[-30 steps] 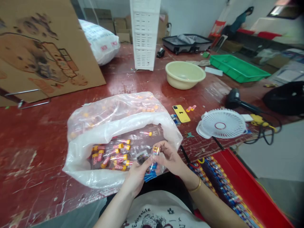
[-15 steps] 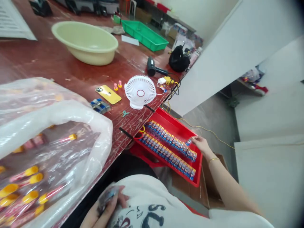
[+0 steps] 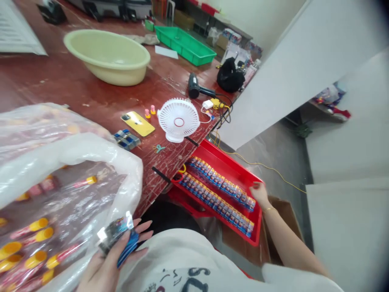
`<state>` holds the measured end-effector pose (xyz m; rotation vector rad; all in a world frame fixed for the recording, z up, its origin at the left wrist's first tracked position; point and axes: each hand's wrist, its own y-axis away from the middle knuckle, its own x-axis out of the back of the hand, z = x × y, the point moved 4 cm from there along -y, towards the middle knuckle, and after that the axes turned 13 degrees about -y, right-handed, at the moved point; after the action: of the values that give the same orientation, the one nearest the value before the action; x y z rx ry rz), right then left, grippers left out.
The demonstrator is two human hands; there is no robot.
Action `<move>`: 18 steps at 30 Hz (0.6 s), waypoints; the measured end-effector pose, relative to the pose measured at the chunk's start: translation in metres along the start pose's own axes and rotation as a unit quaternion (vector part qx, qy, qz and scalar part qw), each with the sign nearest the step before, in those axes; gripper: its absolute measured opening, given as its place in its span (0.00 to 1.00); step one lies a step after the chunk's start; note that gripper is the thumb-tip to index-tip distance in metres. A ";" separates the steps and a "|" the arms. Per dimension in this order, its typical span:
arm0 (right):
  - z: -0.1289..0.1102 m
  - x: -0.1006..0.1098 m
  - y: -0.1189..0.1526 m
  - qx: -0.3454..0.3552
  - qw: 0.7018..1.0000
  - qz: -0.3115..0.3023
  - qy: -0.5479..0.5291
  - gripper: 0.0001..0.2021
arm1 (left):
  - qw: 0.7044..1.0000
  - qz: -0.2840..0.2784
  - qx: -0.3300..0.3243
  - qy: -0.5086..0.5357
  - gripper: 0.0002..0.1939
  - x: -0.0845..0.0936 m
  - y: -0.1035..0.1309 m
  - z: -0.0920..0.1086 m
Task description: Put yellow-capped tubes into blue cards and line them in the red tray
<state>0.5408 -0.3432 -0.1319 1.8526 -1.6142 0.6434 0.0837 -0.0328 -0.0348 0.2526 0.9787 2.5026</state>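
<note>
My left hand [image 3: 112,255] is closed round some shiny clear-and-blue plastic wrappers [image 3: 129,243], low in front of the white shirt. At the far end of a red tray [image 3: 241,172], my right hand [image 3: 259,194] hangs over the rim with its fingers curled; whether anything is between them is too small to tell. Two long rows of small blue, orange-topped packages [image 3: 219,202] lie in the tray. A large clear plastic bag [image 3: 127,178] at the left holds pink tubes with yellow caps [image 3: 39,235].
On the red table [image 3: 39,81] are a yellow basin [image 3: 112,73], a white fan [image 3: 179,121], a yellow phone [image 3: 138,123], a hair dryer [image 3: 194,86], small scissors [image 3: 158,148] and a green tray [image 3: 185,44]. A cardboard box [image 3: 282,215] stands below the red tray.
My left hand has risen leftward toward the bag, and its wrappers show more. My right hand has moved slightly right and down, and the small package at its fingertips is no longer seen there.
</note>
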 end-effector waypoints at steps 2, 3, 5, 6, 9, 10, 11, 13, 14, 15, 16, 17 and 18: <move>-0.040 -0.014 0.017 0.071 0.997 0.004 -0.032 0.09 | 1.000 0.010 -0.024 0.013 0.22 0.007 0.003 0.006; -0.065 -0.029 0.031 0.115 0.992 -0.011 -0.055 0.09 | 0.999 0.021 -0.041 0.024 0.21 0.011 0.004 0.010; -0.129 -0.072 0.077 0.236 0.962 -0.084 -0.111 0.07 | 0.995 0.051 -0.060 0.058 0.17 0.023 0.005 0.017; -0.167 -0.097 0.110 0.332 0.921 -0.149 -0.142 0.07 | 0.992 0.070 -0.070 0.077 0.16 0.031 0.005 0.020; -0.276 -0.171 0.229 0.538 0.735 -0.345 -0.228 0.09 | 0.979 0.136 -0.097 0.116 0.16 0.057 0.008 0.028; -0.305 -0.197 0.265 0.557 0.694 -0.403 -0.215 0.11 | 0.976 0.152 -0.099 0.122 0.16 0.065 0.009 0.028; -0.330 -0.224 0.296 0.569 0.665 -0.449 -0.180 0.12 | 0.974 0.162 -0.096 0.126 0.16 0.072 0.010 0.027; -0.364 -0.272 0.339 0.583 0.643 -0.488 -0.090 0.13 | 0.973 0.168 -0.085 0.137 0.17 0.082 0.011 0.023; -0.374 -0.291 0.350 0.582 0.638 -0.499 -0.064 0.13 | 0.972 0.168 -0.081 0.145 0.17 0.086 0.011 0.020; -0.380 -0.306 0.357 0.580 0.636 -0.506 -0.046 0.13 | 0.970 0.168 -0.079 0.154 0.18 0.089 0.010 0.017; -0.382 -0.315 0.359 0.577 0.634 -0.514 -0.040 0.13 | 0.969 0.170 -0.079 0.161 0.19 0.091 0.009 0.015; -0.382 -0.320 0.358 0.573 0.633 -0.519 -0.044 0.12 | 0.968 0.172 -0.079 0.167 0.19 0.093 0.007 0.012; -0.380 -0.319 0.355 0.572 0.631 -0.523 -0.045 0.11 | 0.967 0.173 -0.080 0.170 0.19 0.094 0.005 0.011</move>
<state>0.1519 0.1184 -0.0433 3.1752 0.3597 1.0608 0.0021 0.0136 -0.0228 -0.0694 0.9137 2.9982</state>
